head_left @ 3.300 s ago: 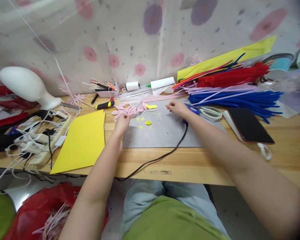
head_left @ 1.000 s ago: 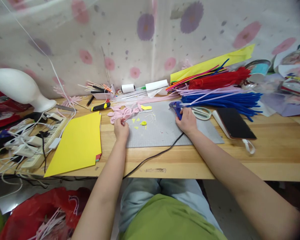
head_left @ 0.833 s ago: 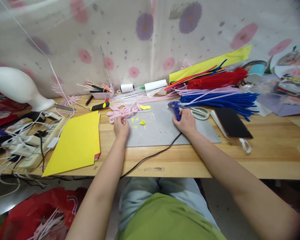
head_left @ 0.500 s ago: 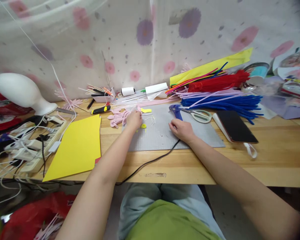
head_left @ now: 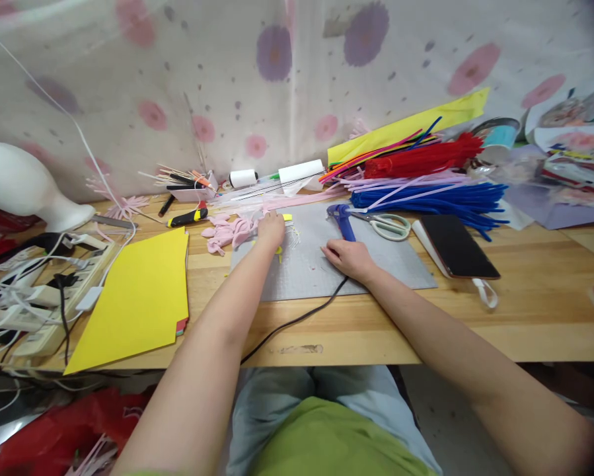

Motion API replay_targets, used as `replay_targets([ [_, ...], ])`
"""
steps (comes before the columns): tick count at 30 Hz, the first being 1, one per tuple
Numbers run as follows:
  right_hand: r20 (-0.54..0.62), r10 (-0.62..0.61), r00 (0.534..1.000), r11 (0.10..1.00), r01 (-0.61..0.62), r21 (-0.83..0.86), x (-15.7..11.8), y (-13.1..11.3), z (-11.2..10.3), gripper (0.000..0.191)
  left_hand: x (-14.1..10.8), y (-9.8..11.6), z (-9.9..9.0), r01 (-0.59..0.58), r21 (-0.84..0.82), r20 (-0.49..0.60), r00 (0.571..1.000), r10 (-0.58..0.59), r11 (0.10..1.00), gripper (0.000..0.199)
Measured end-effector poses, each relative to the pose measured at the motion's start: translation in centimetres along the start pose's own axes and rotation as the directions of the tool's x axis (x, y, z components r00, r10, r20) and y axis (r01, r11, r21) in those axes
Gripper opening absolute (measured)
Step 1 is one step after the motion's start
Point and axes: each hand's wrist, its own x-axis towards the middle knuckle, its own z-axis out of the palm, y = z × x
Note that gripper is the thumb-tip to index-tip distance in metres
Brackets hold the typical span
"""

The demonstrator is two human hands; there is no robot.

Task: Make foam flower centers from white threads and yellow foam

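My left hand [head_left: 271,231] is closed at the upper left of the grey mat [head_left: 306,277], beside the pink fuzzy pieces [head_left: 227,233]; what its fingers hold is hidden. Small yellow pieces [head_left: 279,251] and thin white strands [head_left: 295,237] lie by it. My right hand [head_left: 349,258] rests on the mat with curled fingers, just below the blue glue gun [head_left: 343,221]; anything inside it is too small to make out. Green-handled scissors [head_left: 390,226] lie right of the glue gun.
Yellow sheets [head_left: 133,297], a power strip [head_left: 73,291] with cables and a white foam head [head_left: 24,178] are at left. A yellow-black cutter [head_left: 187,217] lies behind. Red [head_left: 425,157] and blue pipe cleaners [head_left: 430,201] and a phone [head_left: 459,246] are at right.
The view has shifted a little, so most things sit further left. My left hand has moved slightly right and up over the mat, nearer the yellow strip. My right hand has stayed by the glue gun.
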Motion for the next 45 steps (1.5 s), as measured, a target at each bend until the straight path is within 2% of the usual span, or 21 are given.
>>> replay_targets([
  [5, 0.007, -0.001, 1.000, 1.000, 0.001, 0.022, -0.1, -0.1, -0.2, 0.036, 0.2, 0.0, 0.4, -0.030, -0.014, 0.036, 0.999, 0.030, 0.999, 0.036],
  [7, 0.007, 0.008, 1.000, 0.999, -0.009, 0.047, -0.1, -0.1, -0.3, 0.035, 0.2, -0.2, 0.4, 0.004, -0.083, 0.017, 1.000, -0.002, 0.997, 0.034],
  [10, 0.007, 0.085, 0.996, 0.979, -0.085, 0.183, 0.1, -0.2, -0.4, 0.032, -0.2, -0.7, 0.1, 0.098, -0.346, -0.013, 0.994, -0.109, 0.933, 0.023],
  [12, 0.024, 0.187, 0.982, 0.912, -0.183, 0.368, 0.7, -0.6, -0.7, 0.030, -0.8, -1.2, -0.3, 0.126, -0.588, 0.018, 0.990, -0.143, 0.799, 0.016],
  [14, 0.105, 0.284, 0.953, 0.757, -0.290, 0.586, 1.7, -1.3, -1.2, 0.028, -1.6, -1.6, -0.9, 0.127, -0.792, 0.084, 0.991, -0.100, 0.597, 0.016],
  [17, 0.304, 0.300, 0.904, 0.401, -0.408, 0.820, 3.8, -3.0, -1.9, 0.033, -2.9, -2.1, -1.5, 0.133, -0.933, 0.157, 0.986, 0.047, 0.334, 0.015],
  [19, 0.397, 0.245, 0.885, 0.194, -0.446, 0.874, 5.2, -4.3, -2.2, 0.036, -3.6, -2.4, -1.6, 0.142, -0.959, 0.178, 0.976, 0.130, 0.247, 0.011],
  [20, 0.420, 0.213, 0.882, 0.123, -0.451, 0.884, 5.8, -4.9, -2.2, 0.036, -3.8, -2.5, -1.6, 0.148, -0.963, 0.186, 0.969, 0.160, 0.224, 0.010],
  [22, 0.441, 0.164, 0.882, 0.039, -0.452, 0.891, 6.9, -6.0, -2.1, 0.036, -4.2, -2.8, -1.6, 0.160, -0.967, 0.200, 0.960, 0.198, 0.199, 0.010],
  [24, 0.440, 0.165, 0.883, 0.011, -0.448, 0.894, 7.6, -6.8, -1.7, 0.034, -4.6, -3.0, -1.7, 0.177, -0.969, 0.212, 0.955, 0.209, 0.174, 0.009],
  [28, 0.416, 0.244, 0.876, 0.027, -0.435, 0.900, 8.4, -8.0, -1.3, 0.031, -5.6, -3.8, -2.5, 0.203, -0.972, 0.226, 0.945, 0.236, 0.118, 0.014],
  [31, 0.388, 0.245, 0.888, -0.012, -0.398, 0.917, 8.8, -8.9, -1.5, 0.032, -6.5, -5.5, -2.9, 0.201, -0.973, 0.222, 0.949, 0.222, 0.114, 0.019],
  [35, 0.359, 0.265, 0.895, -0.069, -0.354, 0.933, 9.2, -9.6, -1.8, 0.032, -8.3, -10.0, -2.5, 0.251, -0.961, 0.261, 0.963, 0.075, 0.114, 0.025],
  [40, 0.358, 0.251, 0.899, -0.073, -0.351, 0.934, 9.1, -9.8, -1.4, 0.032, -11.5, -16.3, -1.2, 0.397, -0.917, 0.398, 0.917, -0.029, -0.030, 0.025],
  [42, 0.378, 0.239, 0.894, -0.070, -0.373, 0.925, 9.0, -9.8, -1.2, 0.033, -12.2, -17.7, -0.8, 0.410, -0.909, 0.418, 0.897, -0.146, -0.082, 0.019],
  [43, 0.386, 0.237, 0.891, -0.067, -0.381, 0.922, 8.9, -9.8, -1.1, 0.033, -12.4, -18.1, -0.7, 0.430, -0.901, 0.434, 0.882, -0.187, -0.064, 0.017],
  [45, 0.385, 0.237, 0.892, -0.048, -0.385, 0.922, 8.9, -9.9, -0.9, 0.033, -12.3, -18.1, -0.6, 0.481, -0.875, 0.457, 0.854, -0.248, 0.046, 0.017],
])
